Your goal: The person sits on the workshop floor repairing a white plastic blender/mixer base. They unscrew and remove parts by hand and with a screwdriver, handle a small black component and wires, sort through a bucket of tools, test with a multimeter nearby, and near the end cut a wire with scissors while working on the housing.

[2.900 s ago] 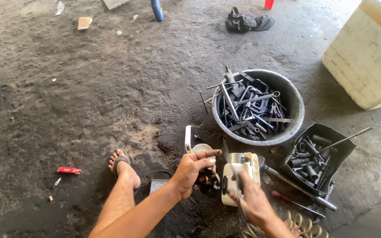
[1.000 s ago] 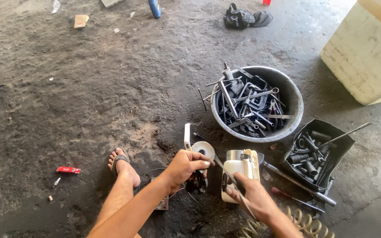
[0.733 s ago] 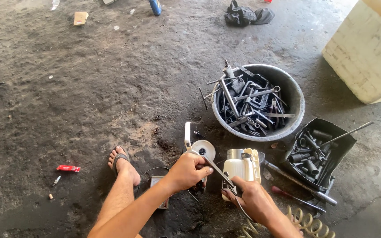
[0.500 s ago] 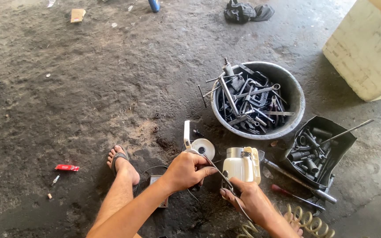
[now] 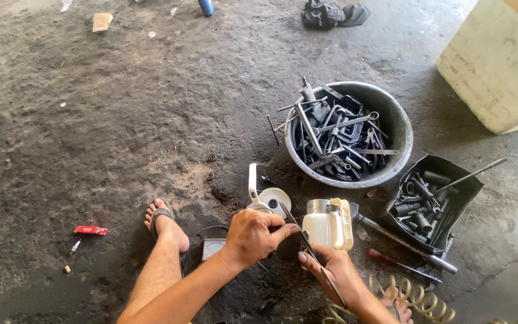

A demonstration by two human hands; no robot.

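- Rod (image 5: 307, 243), thin and dark, runs aslant between both hands, low in the middle of the view, just above the floor (image 5: 121, 120).
- Left hand (image 5: 253, 237) is clamped on the rod's upper end, fingers curled, thumb on top.
- Right hand (image 5: 334, 273) grips the rod lower down; the rod passes under the thumb and out along the wrist.
- Canister (image 5: 329, 223), cream with a metal top, stands just beyond the right hand, touching its fingertips.
- White disc part (image 5: 271, 198) lies just beyond the left hand.
- Basin (image 5: 400, 129), full of wrenches and other tools, sits further off on the floor.
- Black tray (image 5: 463, 192) of sockets lies right of the canister.
- Screwdriver (image 5: 391, 261) with a red handle and a coiled hose (image 5: 415, 300) lie near the right wrist.
- Sandalled foot (image 5: 164, 225) rests left of the arms.
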